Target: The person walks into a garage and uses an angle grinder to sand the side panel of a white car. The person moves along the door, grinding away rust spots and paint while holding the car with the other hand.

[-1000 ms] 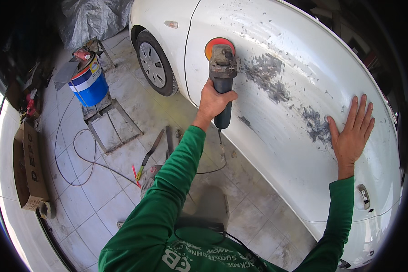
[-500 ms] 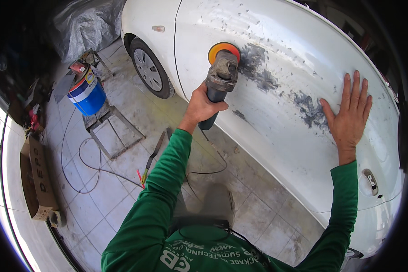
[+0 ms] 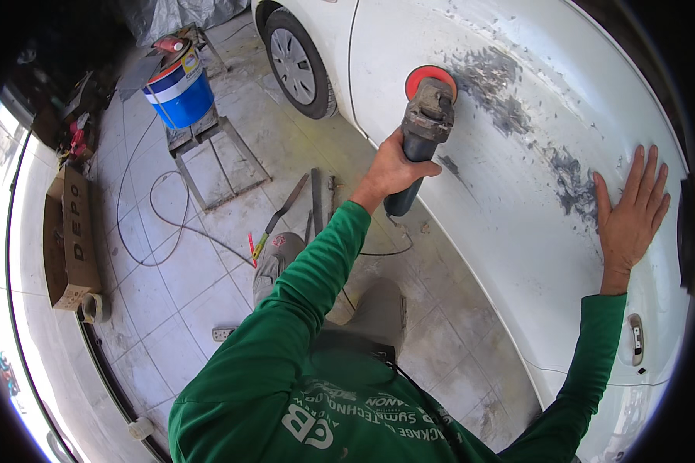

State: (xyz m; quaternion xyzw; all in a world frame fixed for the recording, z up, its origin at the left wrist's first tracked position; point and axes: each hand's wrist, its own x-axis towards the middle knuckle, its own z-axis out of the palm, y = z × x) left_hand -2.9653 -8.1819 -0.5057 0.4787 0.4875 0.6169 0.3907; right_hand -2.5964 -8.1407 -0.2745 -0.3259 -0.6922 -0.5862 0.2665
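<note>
My left hand (image 3: 394, 171) is wrapped around the dark body of an angle grinder (image 3: 428, 117), thumb across its top. At the far end, the grinder's round red-orange disc (image 3: 426, 74) lies at the white car door (image 3: 510, 231), beside a scraped dark grey patch (image 3: 488, 81); whether it touches cannot be made out. My right hand (image 3: 632, 214) rests flat on the door with fingers spread, just right of a second grey patch (image 3: 573, 184). Below that hand sits the recessed door handle (image 3: 635, 338).
A blue paint bucket (image 3: 184, 100) stands on a metal stool (image 3: 224, 166) at left. Bladed hand tools (image 3: 286, 204) and a looping cable (image 3: 153, 202) lie on the tiled floor near my legs. A cardboard box (image 3: 71, 239) stands far left; the car's front wheel (image 3: 295, 65) is ahead.
The whole view has shifted, showing more floor and my legs. The grinder stays left of the grey patch, its disc now looking redder. My right hand remains flat on the door.
</note>
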